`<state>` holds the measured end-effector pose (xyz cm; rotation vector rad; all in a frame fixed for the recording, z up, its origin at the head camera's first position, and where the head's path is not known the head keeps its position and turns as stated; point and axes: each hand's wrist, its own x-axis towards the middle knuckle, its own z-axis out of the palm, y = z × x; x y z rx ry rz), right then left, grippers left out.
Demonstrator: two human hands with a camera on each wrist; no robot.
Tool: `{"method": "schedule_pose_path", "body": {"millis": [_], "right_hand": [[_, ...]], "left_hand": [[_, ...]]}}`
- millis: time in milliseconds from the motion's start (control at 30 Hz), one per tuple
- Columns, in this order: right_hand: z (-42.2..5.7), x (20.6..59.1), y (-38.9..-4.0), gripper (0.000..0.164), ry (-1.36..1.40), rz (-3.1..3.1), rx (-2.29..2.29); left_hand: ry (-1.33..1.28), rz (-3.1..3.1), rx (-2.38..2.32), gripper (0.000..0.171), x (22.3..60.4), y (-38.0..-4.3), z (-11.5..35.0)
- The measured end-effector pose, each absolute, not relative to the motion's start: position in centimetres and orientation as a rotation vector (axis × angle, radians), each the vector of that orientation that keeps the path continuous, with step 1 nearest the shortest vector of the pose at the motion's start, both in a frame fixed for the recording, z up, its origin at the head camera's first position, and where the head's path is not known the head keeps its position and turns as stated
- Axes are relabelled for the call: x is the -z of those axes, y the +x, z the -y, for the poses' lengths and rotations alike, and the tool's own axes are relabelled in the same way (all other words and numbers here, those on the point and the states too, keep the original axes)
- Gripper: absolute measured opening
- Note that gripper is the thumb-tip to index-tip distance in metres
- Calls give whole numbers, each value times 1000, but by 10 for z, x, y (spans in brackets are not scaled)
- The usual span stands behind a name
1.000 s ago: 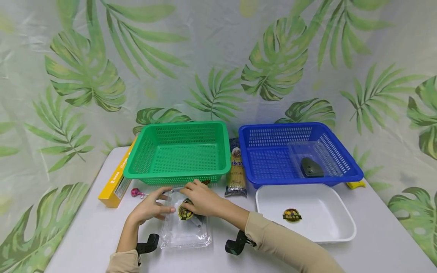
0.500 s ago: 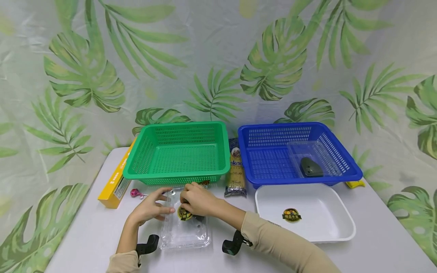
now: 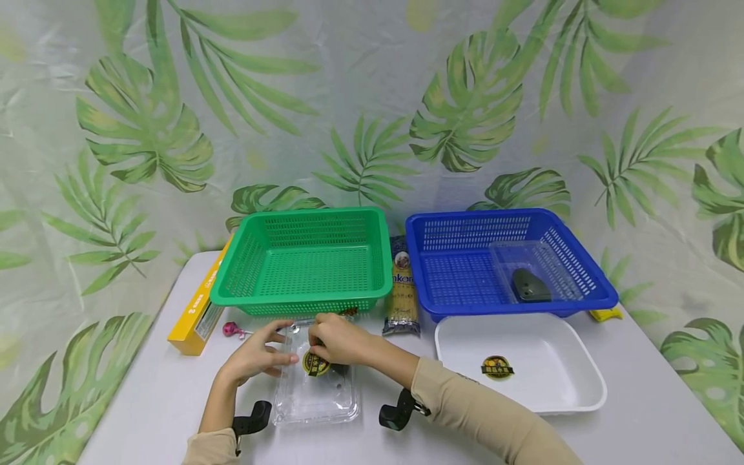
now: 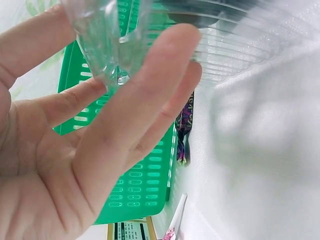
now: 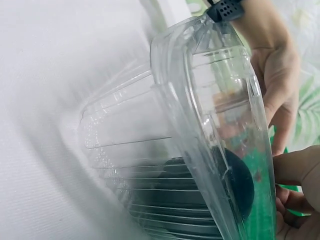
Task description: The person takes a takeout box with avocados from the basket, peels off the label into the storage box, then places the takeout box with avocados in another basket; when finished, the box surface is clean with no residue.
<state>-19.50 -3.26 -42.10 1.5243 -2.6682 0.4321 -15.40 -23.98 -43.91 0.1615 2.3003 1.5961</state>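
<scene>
A clear plastic clamshell box (image 3: 314,410) lies in front of the green basket, with a dark rounded object (image 5: 185,200) inside. On its lid is a black and yellow fruit sticker (image 3: 316,365), partly covered. My left hand (image 3: 261,355) holds the box's left side near the far corner, thumb and fingers spread around the edge. Over the lid, my right hand (image 3: 337,339) has its fingers curled down, the fingertips pinching at the sticker's upper edge. From the right wrist, the right thumb (image 5: 295,167) shows right at the lid's face.
Behind stand a green basket (image 3: 302,303) and a blue basket (image 3: 517,309); the blue one holds another clear box (image 3: 506,258). A white tray (image 3: 552,349) with a similar sticker is at right. Around them lie a pasta packet (image 3: 402,297), a yellow carton (image 3: 194,323) and a lollipop (image 3: 230,328).
My right hand's fingers have drawn in and curled over the lid, moving slightly down toward me. The left hand and the box have stayed in place.
</scene>
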Motion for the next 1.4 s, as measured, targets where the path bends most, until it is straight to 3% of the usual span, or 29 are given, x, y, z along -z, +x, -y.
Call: {"method": "schedule_pose_path", "body": {"millis": [267,600,1167,1400], "right_hand": [[35,419,-196,4,1571,2703,-473],[34,418,-186,13,1447,2758,-414],[-21,415,-181,8,1417,2485,-1712],[-71,394,-175,4,1487,2496,-1659]], "left_hand": [[153,-2308,-1601,77,442,-155,240],[136,-2293,-1609,77,439,-154,238],[117,-2294,-1610,78,439,-154,240],[118,-2304,-1607,78,438,-153,239]]}}
